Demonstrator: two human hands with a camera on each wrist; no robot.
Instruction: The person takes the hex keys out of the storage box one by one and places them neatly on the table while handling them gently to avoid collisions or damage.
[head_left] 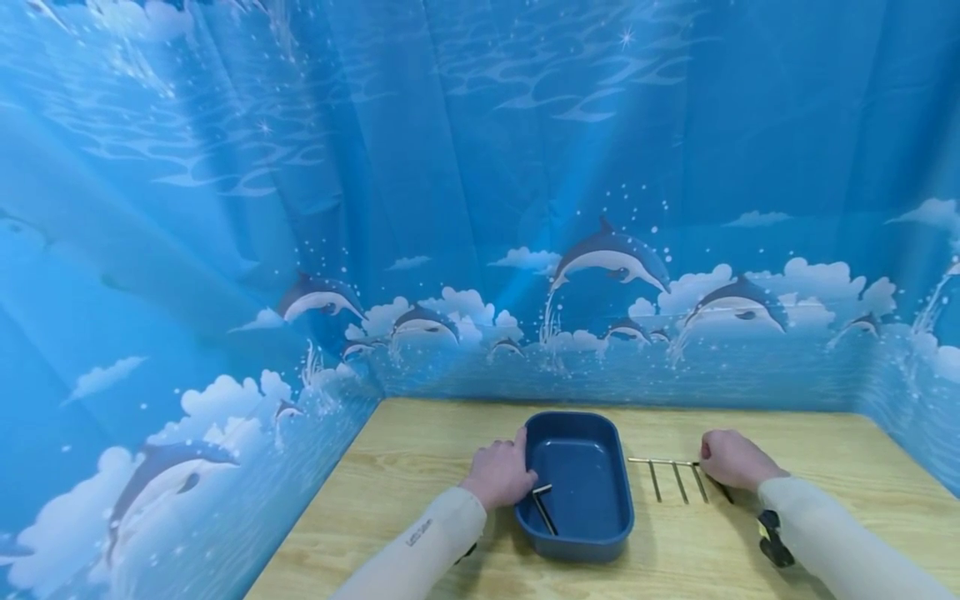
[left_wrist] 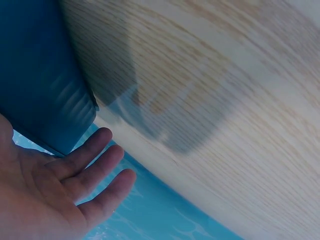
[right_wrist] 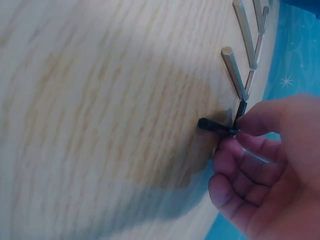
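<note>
right hand [head_left: 737, 458] pinches a black hex key [right_wrist: 212, 125] between thumb and fingers, at the right end of a row of three silver hex keys [head_left: 682, 483] on the wooden table [head_left: 675, 558]. left hand [head_left: 500, 472], fingers mostly straight, touches the blue bin [head_left: 581, 550]; another hex key [head_left: 545, 512] lies inside, near-left.

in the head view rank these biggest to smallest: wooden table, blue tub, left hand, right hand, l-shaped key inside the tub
1. wooden table
2. blue tub
3. left hand and right hand: look about alike, so not ranked
4. L-shaped key inside the tub
</note>
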